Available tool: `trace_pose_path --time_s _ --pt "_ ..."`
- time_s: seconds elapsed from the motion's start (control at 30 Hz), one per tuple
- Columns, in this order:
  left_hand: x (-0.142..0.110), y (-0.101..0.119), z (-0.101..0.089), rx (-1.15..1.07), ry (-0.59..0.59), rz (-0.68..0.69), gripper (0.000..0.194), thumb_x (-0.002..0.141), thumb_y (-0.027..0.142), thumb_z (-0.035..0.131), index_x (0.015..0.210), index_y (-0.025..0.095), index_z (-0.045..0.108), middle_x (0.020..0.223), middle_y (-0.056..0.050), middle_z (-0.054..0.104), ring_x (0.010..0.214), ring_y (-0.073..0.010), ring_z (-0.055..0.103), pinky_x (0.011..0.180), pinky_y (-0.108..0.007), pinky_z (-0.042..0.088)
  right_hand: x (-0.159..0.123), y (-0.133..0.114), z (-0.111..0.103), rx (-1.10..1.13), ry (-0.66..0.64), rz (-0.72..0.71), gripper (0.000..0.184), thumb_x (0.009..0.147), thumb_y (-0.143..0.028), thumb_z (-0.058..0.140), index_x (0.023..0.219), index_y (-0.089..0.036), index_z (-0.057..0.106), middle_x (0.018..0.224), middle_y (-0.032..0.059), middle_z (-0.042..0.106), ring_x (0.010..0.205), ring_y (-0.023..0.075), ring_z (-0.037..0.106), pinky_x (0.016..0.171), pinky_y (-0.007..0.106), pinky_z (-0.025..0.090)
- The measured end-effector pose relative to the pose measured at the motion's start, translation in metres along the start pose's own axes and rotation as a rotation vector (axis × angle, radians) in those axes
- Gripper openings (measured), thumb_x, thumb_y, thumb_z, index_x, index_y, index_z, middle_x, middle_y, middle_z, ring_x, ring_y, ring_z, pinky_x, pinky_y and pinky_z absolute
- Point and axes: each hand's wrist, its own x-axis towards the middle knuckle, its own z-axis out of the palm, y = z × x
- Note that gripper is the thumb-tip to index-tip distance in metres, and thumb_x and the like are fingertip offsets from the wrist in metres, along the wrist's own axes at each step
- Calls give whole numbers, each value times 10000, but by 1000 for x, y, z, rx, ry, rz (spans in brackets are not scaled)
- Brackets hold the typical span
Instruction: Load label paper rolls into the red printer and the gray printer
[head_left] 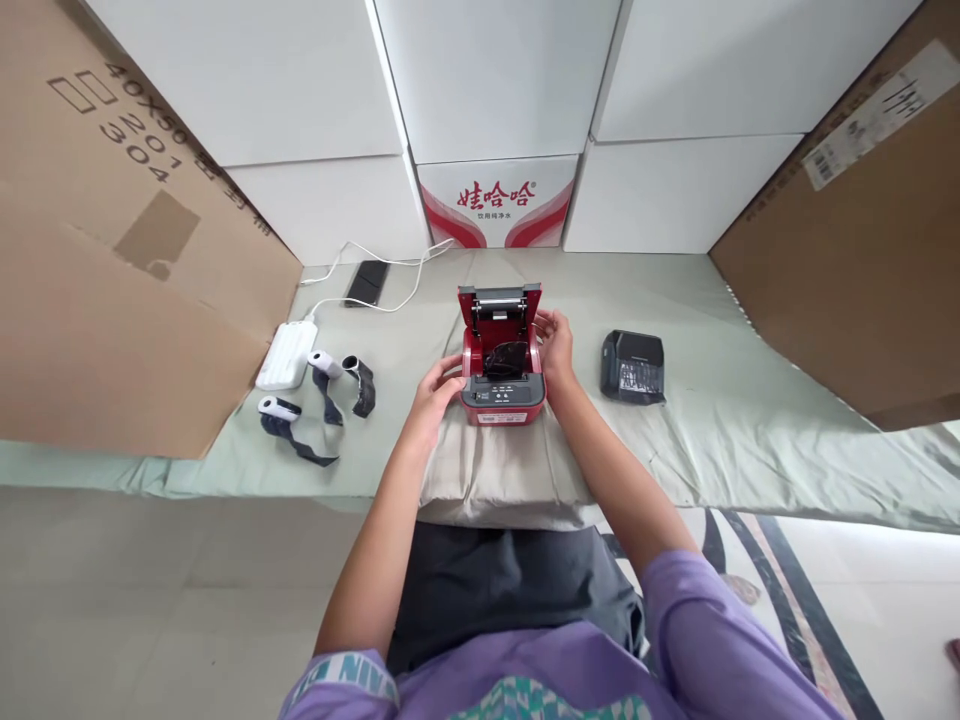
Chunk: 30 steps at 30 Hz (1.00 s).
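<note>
A small red and black label printer (pixel 504 415) stands in front of me on the cloth, its lid (pixel 500 300) raised. Inside its red bay lies something black and crumpled (pixel 506 358), which I cannot make out clearly. My left hand (pixel 437 392) grips the printer's left side, thumb near the front panel's corner. Along the other side my right hand (pixel 555 345) is curved against the printer, with its fingertips partly hidden behind it. To the left lie several small paper rolls, among them a white roll (pixel 279 408) with a dark strip trailing from it.
A black boxy device (pixel 632 367) sits to the right. At the left are a white power bank (pixel 287 355), its cable (pixel 405 300) and a dark phone (pixel 367 283). Cardboard boxes (pixel 135 300) (pixel 862 300) flank both sides; white cartons (pixel 495 215) wall off the back.
</note>
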Motion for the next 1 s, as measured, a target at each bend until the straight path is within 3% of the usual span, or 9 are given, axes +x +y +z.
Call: trace_pose_path --time_s 0.13,0.27,0.4,0.5,0.6,0.7,0.8,0.9,1.0 --pt "2 3 -3 67 -4 70 559 751 376 704 1278 191 683 1213 -98 777 1119 -268 716 903 -347 565 19 16 2 -58 -68 -135 575 749 -809 490 922 -262 527 986 79 720 1043 253 689 912 413 560" --pt "18 26 -3 476 13 382 366 852 332 627 1176 230 763 1265 -84 755 1168 -270 671 955 -368 529 14 20 -3 -119 -130 -195 517 811 -758 502 936 -259 548 1042 85 718 1075 259 676 925 416 564" --pt "44 63 17 1029 -230 560 306 870 232 594 1055 282 833 1046 -74 811 1010 -294 687 956 -409 501 13 19 -2 -106 -103 -191 497 835 -742 492 932 -257 548 1018 83 717 1062 250 682 926 406 578" --pt "58 81 43 1360 -448 523 293 766 135 636 919 274 844 896 -90 808 893 -299 715 900 -383 503 15 19 -2 -106 -106 -191 513 830 -756 511 941 -257 556 1027 81 726 1072 251 681 938 410 579" --pt "63 86 61 1554 -529 471 208 739 120 651 799 224 821 827 -121 795 863 -311 735 878 -376 506 15 20 -3 -66 -117 -196 488 819 -725 568 946 -254 562 1000 69 717 1044 245 675 919 396 573" --pt "59 88 63 1548 -501 460 208 701 84 666 782 204 815 808 -132 784 900 -342 747 906 -402 504 15 21 -2 -39 -119 -196 479 802 -711 607 927 -251 562 944 46 691 965 227 662 849 364 563" --pt "42 93 49 1335 -457 510 286 707 98 692 924 226 829 911 -98 798 972 -328 742 942 -408 512 15 21 -1 -21 -108 -193 497 797 -730 615 904 -248 563 895 28 675 883 204 645 768 334 549" --pt "17 103 21 998 -355 530 326 802 233 727 1121 236 796 1134 -76 781 1052 -275 719 957 -382 543 13 19 0 18 -112 -185 465 822 -700 626 896 -243 578 890 22 681 831 183 635 715 310 537" --pt "5 115 -21 713 -203 474 391 823 336 779 1198 230 753 1214 -71 749 1069 -242 705 956 -368 569 11 17 -1 23 -115 -183 386 871 -627 631 894 -244 593 885 11 685 820 172 633 702 297 538"
